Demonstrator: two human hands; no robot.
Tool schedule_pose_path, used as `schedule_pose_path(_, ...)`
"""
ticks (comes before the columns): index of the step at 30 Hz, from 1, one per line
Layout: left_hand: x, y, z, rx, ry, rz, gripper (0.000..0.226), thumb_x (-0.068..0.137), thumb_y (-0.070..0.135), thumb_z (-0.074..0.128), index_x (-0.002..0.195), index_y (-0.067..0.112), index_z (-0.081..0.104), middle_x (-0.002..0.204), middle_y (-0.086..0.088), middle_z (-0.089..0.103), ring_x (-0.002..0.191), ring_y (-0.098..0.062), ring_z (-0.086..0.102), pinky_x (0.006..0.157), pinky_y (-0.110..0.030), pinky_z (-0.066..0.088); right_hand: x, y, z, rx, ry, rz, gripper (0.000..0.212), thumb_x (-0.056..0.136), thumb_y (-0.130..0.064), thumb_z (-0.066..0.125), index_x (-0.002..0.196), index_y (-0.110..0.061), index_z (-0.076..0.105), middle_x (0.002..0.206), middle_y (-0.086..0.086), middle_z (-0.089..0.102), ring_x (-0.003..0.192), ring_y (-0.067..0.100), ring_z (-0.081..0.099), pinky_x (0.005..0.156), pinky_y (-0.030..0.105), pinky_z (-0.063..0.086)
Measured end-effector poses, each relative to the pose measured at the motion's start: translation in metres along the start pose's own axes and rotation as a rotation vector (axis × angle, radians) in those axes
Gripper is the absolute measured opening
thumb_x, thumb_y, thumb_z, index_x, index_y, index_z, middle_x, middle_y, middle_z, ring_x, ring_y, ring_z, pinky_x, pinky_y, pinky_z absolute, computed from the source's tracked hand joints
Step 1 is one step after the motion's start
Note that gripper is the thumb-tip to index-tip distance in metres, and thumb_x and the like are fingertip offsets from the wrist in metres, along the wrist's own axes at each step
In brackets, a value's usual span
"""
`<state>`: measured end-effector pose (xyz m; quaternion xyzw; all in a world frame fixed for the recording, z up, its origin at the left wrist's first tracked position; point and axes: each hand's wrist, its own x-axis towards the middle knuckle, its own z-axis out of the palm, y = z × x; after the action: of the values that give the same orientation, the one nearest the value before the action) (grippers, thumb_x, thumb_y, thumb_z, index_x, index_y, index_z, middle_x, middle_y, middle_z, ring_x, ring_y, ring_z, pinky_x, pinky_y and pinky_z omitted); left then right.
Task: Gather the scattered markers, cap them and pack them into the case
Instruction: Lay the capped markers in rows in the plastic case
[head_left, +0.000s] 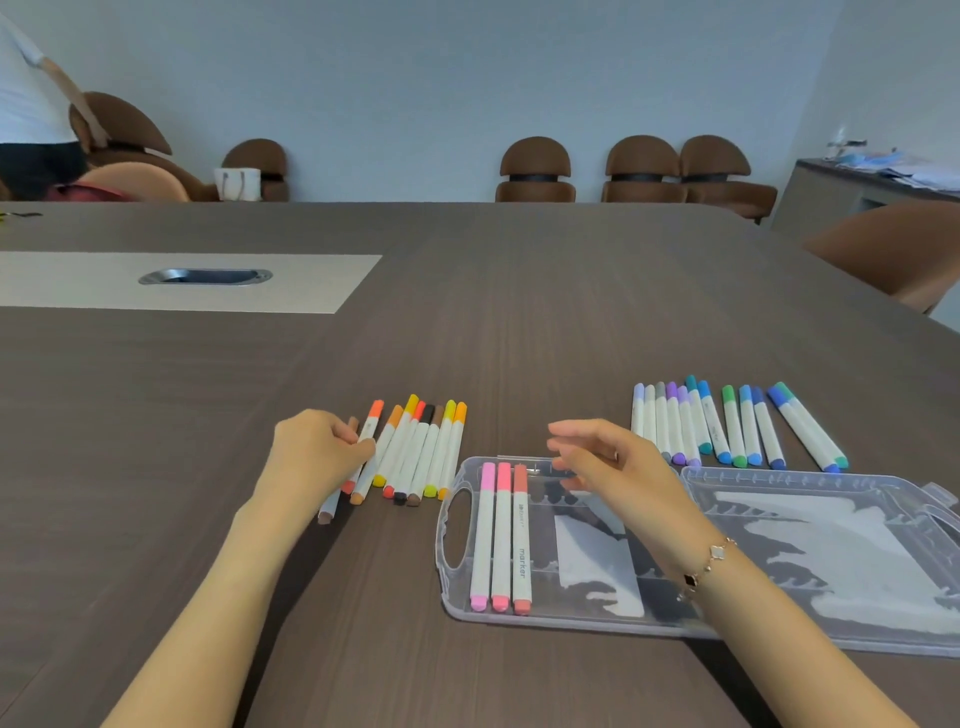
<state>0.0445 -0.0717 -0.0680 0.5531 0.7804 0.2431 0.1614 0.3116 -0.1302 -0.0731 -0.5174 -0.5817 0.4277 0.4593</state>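
Observation:
A clear plastic case (451, 566) lies open in front of me, its lid (831, 551) folded out to the right. Three capped markers, two pink (494, 535) and one coral (521, 540), lie side by side in the case's left end. A row of warm-coloured markers (421, 452) lies left of the case. My left hand (314, 452) is on that row's left end, fingers curled, pinching a red-orange marker (375, 415); a brown marker (327, 512) runs under the hand. My right hand (602, 460) hovers over the case's far edge, fingers relaxed, holding nothing. Blue, green and purple markers (727, 426) lie beyond the lid.
The dark wooden table (519, 312) has a pale inlay with a metal cable port (205, 276) at the far left. Brown chairs (641, 169) line the back wall. A person (31, 104) stands at the far left near a white bag (238, 183). One chair (893, 249) stands at the right.

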Motion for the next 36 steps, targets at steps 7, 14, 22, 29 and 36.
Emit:
schedule_pose_path(7,0.003,-0.002,0.001,0.057,-0.026,-0.019,0.018,0.084,0.024,0.067,0.071,0.013,0.064,0.075,-0.007,0.065,0.071,-0.018,0.063,0.067,-0.026,0.051,0.0,0.0,-0.006,-0.022,0.026,-0.004,0.021,0.094,-0.016,0.052,0.106,-0.03,0.063,0.104,-0.015,0.065,0.093,0.002,0.063,0.064,0.006,0.049)
schedule_pose_path(14,-0.002,0.005,0.0,-0.022,0.017,0.013,0.014,0.085,0.025,0.067,0.078,0.013,0.068,0.073,0.0,0.062,0.065,-0.015,0.06,0.066,-0.025,0.051,0.0,0.0,-0.007,-0.045,0.025,-0.013,0.022,0.094,-0.015,0.051,0.101,-0.032,0.062,0.102,-0.016,0.064,0.095,0.003,0.062,0.063,0.006,0.049)
schedule_pose_path(22,-0.078,0.057,0.014,-0.206,-0.466,0.275,0.016,0.078,0.042,0.071,0.078,0.026,0.073,0.069,0.01,0.067,0.06,0.004,0.058,0.051,-0.009,0.04,0.0,0.004,-0.007,-0.134,0.044,-0.037,0.022,0.091,-0.019,0.057,0.111,-0.027,0.061,0.092,-0.009,0.068,0.078,-0.001,0.066,0.063,0.009,0.051)
schedule_pose_path(29,-0.093,0.059,0.036,-0.123,-0.487,0.387,0.018,0.078,0.042,0.071,0.078,0.024,0.067,0.058,0.015,0.062,0.05,0.01,0.055,0.049,-0.005,0.039,0.0,0.011,-0.001,-0.292,0.001,-0.053,0.022,0.087,-0.016,0.063,0.104,-0.03,0.062,0.09,-0.008,0.069,0.084,0.006,0.066,0.07,0.009,0.051)
schedule_pose_path(36,-0.103,0.057,0.042,-0.057,-0.35,0.549,0.025,0.079,0.035,0.07,0.069,0.024,0.05,0.058,0.01,0.052,0.052,-0.003,0.048,0.055,-0.011,0.04,-0.007,0.012,0.001,-0.598,0.041,-0.112,0.026,0.083,-0.031,0.068,0.107,-0.031,0.061,0.101,-0.014,0.052,0.089,-0.003,0.05,0.07,0.0,0.036)
